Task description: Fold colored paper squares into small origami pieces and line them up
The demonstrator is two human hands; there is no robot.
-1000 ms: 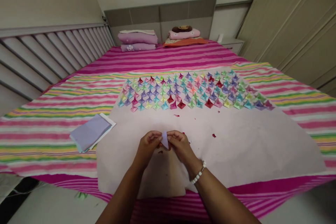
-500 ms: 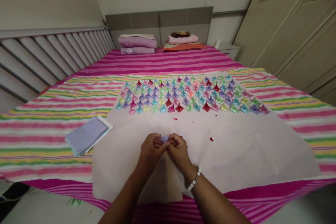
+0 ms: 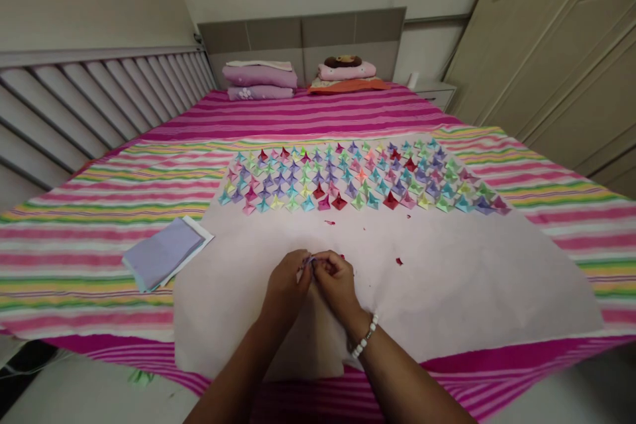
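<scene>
Between my fingertips, low in the middle of the view, is a small piece of purple paper (image 3: 311,261), mostly hidden by the fingers. My left hand (image 3: 289,281) pinches it from the left. From the other side my right hand (image 3: 336,278), with a white bead bracelet at the wrist, grips the same paper. Both hands are just above a pale sheet (image 3: 447,278) spread over the bed. Beyond them, rows of small folded paper shapes (image 3: 358,201) in many colours stand on the sheet's far part.
A stack of purple, blue and white paper (image 3: 166,253) lies to the left on the striped cloth (image 3: 64,248). Small red scraps (image 3: 399,261) are scattered on the sheet. Folded bedding (image 3: 261,76) rests by the headboard (image 3: 278,33). A slatted rail (image 3: 99,93) runs along the left.
The purple paper showed as a smooth, wider flap before; now it looks bunched and narrower between the fingers. My hands have closed slightly toward each other.
</scene>
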